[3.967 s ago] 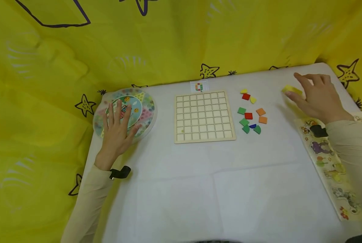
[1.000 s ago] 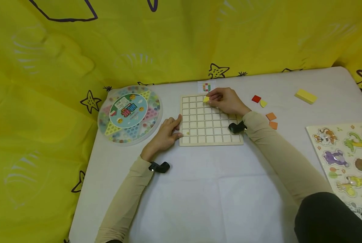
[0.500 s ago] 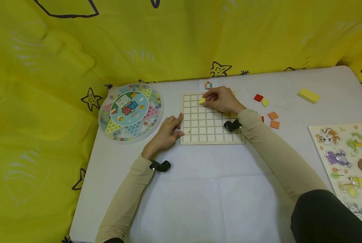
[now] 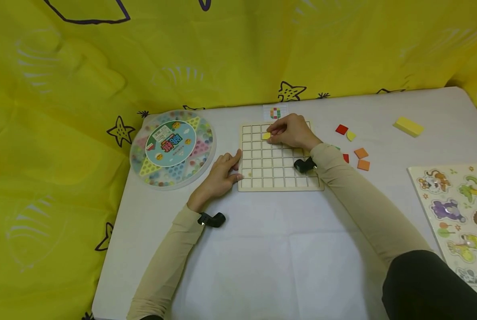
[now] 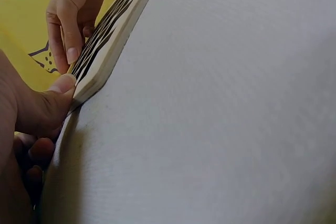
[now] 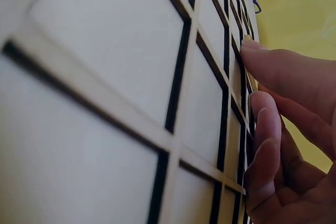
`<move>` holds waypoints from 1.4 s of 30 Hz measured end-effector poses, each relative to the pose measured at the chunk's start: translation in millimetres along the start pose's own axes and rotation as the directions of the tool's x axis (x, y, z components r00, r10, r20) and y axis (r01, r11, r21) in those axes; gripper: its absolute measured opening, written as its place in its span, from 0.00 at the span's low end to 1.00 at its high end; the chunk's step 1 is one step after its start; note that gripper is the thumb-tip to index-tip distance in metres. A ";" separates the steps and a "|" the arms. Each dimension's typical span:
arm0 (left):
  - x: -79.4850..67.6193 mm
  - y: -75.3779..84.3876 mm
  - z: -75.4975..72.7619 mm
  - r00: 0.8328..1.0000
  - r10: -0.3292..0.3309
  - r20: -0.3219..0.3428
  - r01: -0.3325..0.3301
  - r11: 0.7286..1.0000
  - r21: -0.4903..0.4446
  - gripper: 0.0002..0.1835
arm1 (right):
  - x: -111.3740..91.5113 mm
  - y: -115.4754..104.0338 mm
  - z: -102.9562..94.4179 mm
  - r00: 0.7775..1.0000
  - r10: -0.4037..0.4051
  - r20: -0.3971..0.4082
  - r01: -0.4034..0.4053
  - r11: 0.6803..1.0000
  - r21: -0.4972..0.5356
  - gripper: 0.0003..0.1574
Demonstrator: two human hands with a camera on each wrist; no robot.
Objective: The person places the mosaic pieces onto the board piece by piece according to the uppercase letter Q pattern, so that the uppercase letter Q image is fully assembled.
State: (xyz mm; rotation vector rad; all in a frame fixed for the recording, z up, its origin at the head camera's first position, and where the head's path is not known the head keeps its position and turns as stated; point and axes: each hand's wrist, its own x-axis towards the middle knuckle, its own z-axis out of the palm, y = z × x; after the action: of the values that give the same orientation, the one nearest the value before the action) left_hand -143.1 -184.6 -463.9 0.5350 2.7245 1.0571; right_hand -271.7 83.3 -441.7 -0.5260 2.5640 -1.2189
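Observation:
A wooden grid board lies on the white table. My left hand is at its left edge, index finger and thumb touching the rim; in the left wrist view the thumb presses near the corner of the board. Over the upper rows, my right hand pinches a small yellow tile between thumb and fingers, at a square in the second row. In the right wrist view my right hand is low over the grid, with only a sliver of yellow showing at its fingertips.
A small picture card lies behind the board. Right of it are a red tile, a yellow rounded tile, orange tiles and a yellow block. A round game box is left; an animal puzzle is right.
From open on the round box, my left hand has come to the board's edge. My right hand has left the yellow block's side and brought a yellow tile onto the board, shifting slightly left and down.

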 end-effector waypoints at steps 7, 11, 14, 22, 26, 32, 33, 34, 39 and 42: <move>-0.2 -0.6 0.2 1.000 -0.002 -0.001 0.002 1.000 0.005 0.42 | -0.2 0.9 -0.2 1.000 0.000 -0.014 0.000 1.000 0.026 0.15; -0.2 -0.3 0.3 1.000 -0.007 0.003 0.007 1.000 -0.003 0.42 | 0.3 -1.3 1.4 1.000 -0.001 -0.025 0.001 1.000 0.006 0.13; -0.7 0.3 0.1 1.000 -0.005 0.001 0.005 1.000 -0.004 0.42 | -0.8 -4.8 2.3 1.000 -0.009 -0.023 0.009 1.000 -0.012 0.13; -1.5 0.5 -0.3 1.000 0.012 -0.015 -0.012 1.000 0.009 0.42 | -2.5 -6.6 -0.4 1.000 -0.018 -0.001 0.018 1.000 -0.001 0.15; -1.0 0.3 1.0 1.000 0.011 -0.016 -0.011 1.000 0.003 0.41 | -4.8 0.3 -7.6 1.000 -0.007 0.013 0.007 1.000 0.015 0.19; 0.7 2.2 1.4 1.000 -0.002 -0.009 0.002 1.000 0.004 0.41 | -19.4 7.9 -38.8 0.999 0.021 -0.032 -0.022 0.998 -0.051 0.18; 0.8 2.5 1.0 1.000 -0.002 -0.011 0.002 1.000 0.006 0.41 | -22.5 9.3 -45.7 0.999 0.028 -0.041 -0.031 0.997 -0.066 0.18; 1.0 2.8 0.6 1.000 -0.002 -0.013 0.002 1.000 0.008 0.41 | -25.8 10.9 -52.6 0.998 0.037 -0.053 -0.041 0.996 -0.081 0.18; 0.8 3.1 0.4 1.000 0.001 -0.011 -0.001 1.000 0.008 0.41 | -43.0 25.9 -85.6 0.988 0.119 -0.099 -0.133 0.981 -0.139 0.19; -0.5 3.3 0.6 1.000 0.001 -0.008 0.000 1.000 0.008 0.41 | -52.6 38.3 -102.4 0.980 0.164 -0.114 -0.182 0.969 -0.166 0.22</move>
State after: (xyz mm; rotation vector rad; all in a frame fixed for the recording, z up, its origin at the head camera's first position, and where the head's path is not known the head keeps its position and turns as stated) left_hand -141.6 -182.2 -462.1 0.5340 2.7369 1.0507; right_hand -270.7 198.8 -404.8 -0.2729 2.7508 -0.9897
